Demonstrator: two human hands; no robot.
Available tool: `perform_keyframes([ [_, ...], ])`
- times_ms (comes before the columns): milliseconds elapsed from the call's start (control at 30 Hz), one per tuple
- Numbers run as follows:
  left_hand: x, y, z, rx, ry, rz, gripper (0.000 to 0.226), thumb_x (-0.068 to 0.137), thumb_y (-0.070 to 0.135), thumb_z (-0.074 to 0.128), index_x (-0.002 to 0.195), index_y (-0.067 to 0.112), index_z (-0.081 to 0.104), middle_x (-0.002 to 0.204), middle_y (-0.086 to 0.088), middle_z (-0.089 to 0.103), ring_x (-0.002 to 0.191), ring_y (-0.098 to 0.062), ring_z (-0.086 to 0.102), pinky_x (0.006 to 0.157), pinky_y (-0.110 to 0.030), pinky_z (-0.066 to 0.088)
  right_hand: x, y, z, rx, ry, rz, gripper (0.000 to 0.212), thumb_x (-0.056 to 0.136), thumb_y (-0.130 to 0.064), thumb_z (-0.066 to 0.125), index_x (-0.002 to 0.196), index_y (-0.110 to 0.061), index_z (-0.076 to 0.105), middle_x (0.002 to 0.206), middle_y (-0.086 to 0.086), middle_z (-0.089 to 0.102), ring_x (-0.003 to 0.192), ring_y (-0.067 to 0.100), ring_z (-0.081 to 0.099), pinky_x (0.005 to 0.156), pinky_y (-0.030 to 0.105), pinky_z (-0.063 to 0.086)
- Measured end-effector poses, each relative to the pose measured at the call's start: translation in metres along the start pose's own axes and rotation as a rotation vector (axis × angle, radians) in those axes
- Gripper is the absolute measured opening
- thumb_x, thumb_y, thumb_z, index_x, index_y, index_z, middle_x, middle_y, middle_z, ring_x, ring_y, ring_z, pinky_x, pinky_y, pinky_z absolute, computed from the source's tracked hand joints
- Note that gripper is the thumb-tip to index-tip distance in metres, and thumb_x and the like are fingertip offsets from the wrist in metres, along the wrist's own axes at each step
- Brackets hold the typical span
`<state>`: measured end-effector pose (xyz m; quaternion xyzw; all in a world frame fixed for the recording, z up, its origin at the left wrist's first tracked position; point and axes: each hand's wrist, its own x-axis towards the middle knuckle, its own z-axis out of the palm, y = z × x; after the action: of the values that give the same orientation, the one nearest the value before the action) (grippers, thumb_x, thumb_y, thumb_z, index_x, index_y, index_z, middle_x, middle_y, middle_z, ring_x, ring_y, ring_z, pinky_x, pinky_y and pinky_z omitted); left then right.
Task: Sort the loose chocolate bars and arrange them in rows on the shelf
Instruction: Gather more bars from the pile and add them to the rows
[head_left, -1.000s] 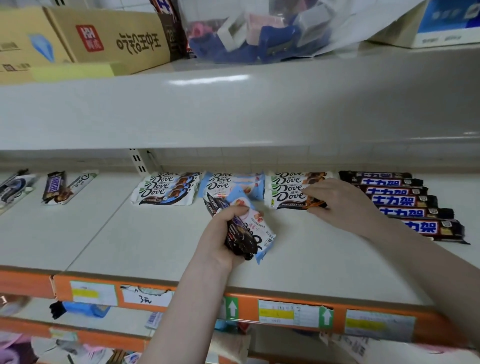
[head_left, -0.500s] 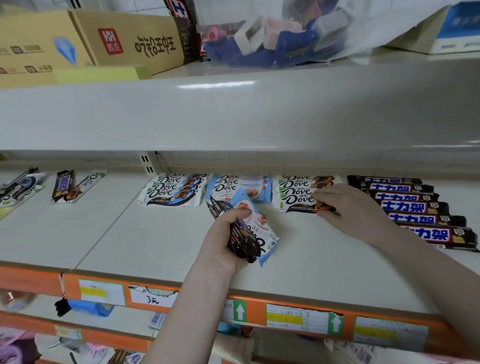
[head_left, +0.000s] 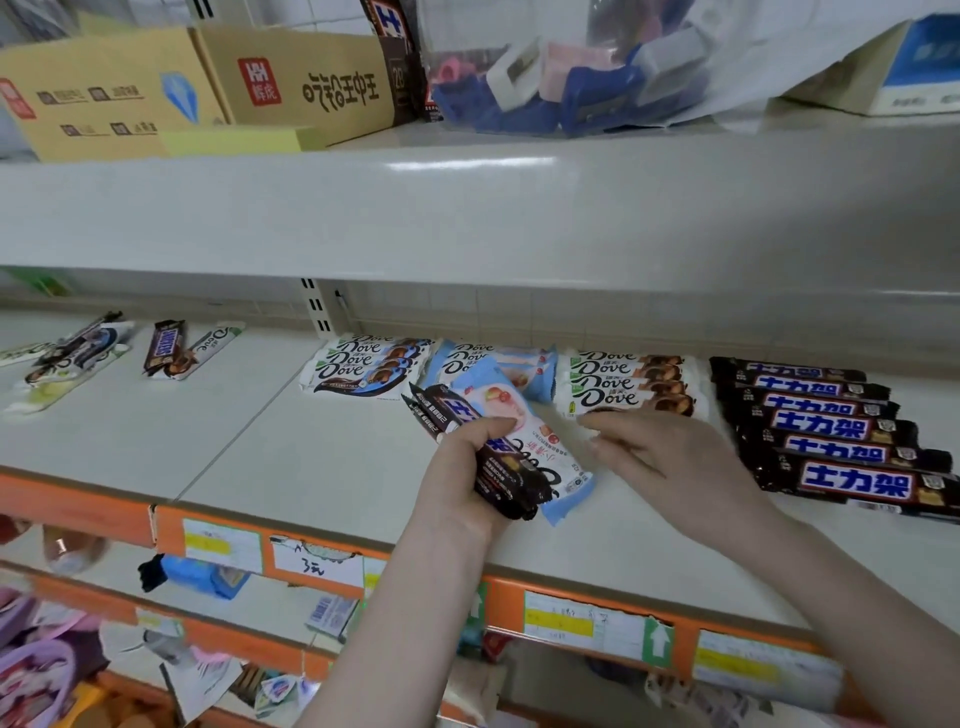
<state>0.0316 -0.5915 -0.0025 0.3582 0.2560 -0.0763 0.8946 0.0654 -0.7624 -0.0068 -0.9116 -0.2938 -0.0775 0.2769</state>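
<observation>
My left hand (head_left: 462, 478) grips a bundle of chocolate bars (head_left: 498, 447): dark wrappers on top and a light blue Dove bar underneath, held just above the shelf (head_left: 311, 467). My right hand (head_left: 670, 457) hovers beside the bundle with fingers spread, holding nothing, just in front of the orange-trimmed Dove row (head_left: 631, 384). Behind the bundle lies a light blue Dove row (head_left: 467, 358). A blue-and-white Dove row (head_left: 363, 366) is to its left. A row of dark Snickers bars (head_left: 831, 431) runs down the right side.
Loose bars lie at the far left: a Snickers with a Dove bar (head_left: 179, 348) and a small heap (head_left: 67, 358). The upper shelf (head_left: 467, 208) overhangs close above, carrying cardboard boxes (head_left: 208, 88) and a plastic bag (head_left: 571, 78). Orange price rail (head_left: 571, 618) marks the front edge.
My right hand has left the orange-trimmed Dove row and moved left and toward me, close to the bundle. My left hand still holds the bundle in about the same spot.
</observation>
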Motion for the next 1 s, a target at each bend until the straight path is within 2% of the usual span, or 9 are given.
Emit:
perform_keyframes([
  [200, -0.008, -0.011, -0.008, -0.056, -0.027, 0.077, 0.009, 0.080, 0.001, 0.054, 0.083, 0.002, 0.062, 0.068, -0.015, 0.069, 0.057, -0.026, 0.067, 0.058, -0.034, 0.057, -0.003, -0.021, 0.014, 0.370, -0.060, 0.094, 0.033, 0.077, -0.027, 0.068, 0.105, -0.043, 0.061, 0.083, -0.016, 0.067, 0.080, -0.001, 0.061, 0.073, 0.021, 0.049],
  [267, -0.008, -0.007, -0.016, -0.029, -0.029, 0.069, 0.009, 0.080, 0.001, 0.054, 0.086, 0.001, 0.062, 0.071, -0.016, 0.069, 0.058, -0.027, 0.068, 0.057, -0.037, 0.057, -0.002, -0.022, 0.016, 0.461, -0.065, 0.166, 0.035, 0.075, -0.022, 0.071, 0.106, -0.037, 0.062, 0.083, -0.007, 0.069, 0.080, 0.004, 0.063, 0.073, 0.020, 0.049],
  [400, -0.006, 0.016, -0.033, 0.198, -0.062, 0.064, 0.015, 0.081, 0.000, 0.056, 0.094, 0.000, 0.063, 0.086, -0.020, 0.067, 0.071, -0.030, 0.065, 0.072, -0.038, 0.053, 0.007, -0.035, 0.020, 0.443, -0.118, 0.180, 0.035, 0.076, -0.026, 0.070, 0.110, -0.033, 0.062, 0.087, -0.013, 0.067, 0.085, 0.002, 0.063, 0.078, 0.019, 0.047],
  [533, -0.004, 0.052, -0.048, 0.457, -0.091, 0.087, 0.010, 0.077, 0.000, 0.062, 0.086, 0.004, 0.065, 0.078, -0.015, 0.064, 0.060, -0.025, 0.062, 0.059, -0.029, 0.052, 0.040, -0.056, 0.025, 0.491, -0.015, 0.217, 0.029, 0.083, -0.017, 0.062, 0.111, -0.026, 0.063, 0.082, -0.009, 0.070, 0.068, 0.003, 0.065, 0.064, 0.014, 0.049],
  [633, -0.004, 0.076, -0.061, 0.556, -0.135, 0.072, 0.013, 0.077, -0.002, 0.062, 0.087, 0.003, 0.067, 0.078, -0.014, 0.069, 0.059, -0.024, 0.066, 0.052, -0.027, 0.055, 0.065, -0.079, 0.033, 0.631, 0.024, 0.232, 0.020, 0.084, -0.018, 0.062, 0.093, -0.035, 0.066, 0.069, -0.012, 0.070, 0.055, 0.002, 0.060, 0.051, 0.013, 0.047],
  [733, -0.003, 0.094, -0.072, 0.606, -0.168, 0.050, 0.021, 0.076, -0.005, 0.062, 0.095, 0.002, 0.067, 0.081, -0.015, 0.070, 0.062, -0.025, 0.068, 0.056, -0.029, 0.056, 0.085, -0.097, 0.044, 0.702, 0.031, 0.288, 0.018, 0.081, -0.012, 0.065, 0.091, -0.027, 0.064, 0.059, -0.008, 0.067, 0.046, 0.000, 0.055, 0.045, 0.014, 0.045],
  [800, -0.002, 0.103, -0.080, 0.624, -0.175, 0.038, 0.021, 0.077, -0.004, 0.062, 0.096, 0.001, 0.067, 0.079, -0.015, 0.070, 0.060, -0.024, 0.067, 0.054, -0.028, 0.056, 0.094, -0.106, 0.051, 0.729, 0.032, 0.341, 0.020, 0.081, -0.006, 0.064, 0.099, -0.014, 0.064, 0.065, 0.000, 0.066, 0.046, 0.001, 0.054, 0.044, 0.013, 0.045],
  [867, 0.000, 0.110, -0.089, 0.627, -0.168, 0.036, 0.015, 0.077, -0.004, 0.061, 0.090, 0.002, 0.067, 0.071, -0.012, 0.070, 0.054, -0.021, 0.066, 0.048, -0.024, 0.053, 0.098, -0.111, 0.056, 0.822, 0.113, 0.398, 0.015, 0.080, 0.000, 0.062, 0.093, -0.007, 0.065, 0.064, 0.004, 0.065, 0.047, 0.005, 0.058, 0.045, 0.015, 0.049],
  [1000, 0.002, 0.118, -0.109, 0.646, -0.135, 0.077, 0.010, 0.079, -0.003, 0.061, 0.086, 0.003, 0.063, 0.048, -0.003, 0.062, 0.036, -0.015, 0.055, 0.038, -0.021, 0.046, 0.093, -0.109, 0.061, 1.037, 0.301, 0.489, 0.011, 0.081, 0.005, 0.058, 0.087, -0.003, 0.063, 0.066, 0.009, 0.067, 0.053, 0.017, 0.063, 0.058, 0.028, 0.058],
])
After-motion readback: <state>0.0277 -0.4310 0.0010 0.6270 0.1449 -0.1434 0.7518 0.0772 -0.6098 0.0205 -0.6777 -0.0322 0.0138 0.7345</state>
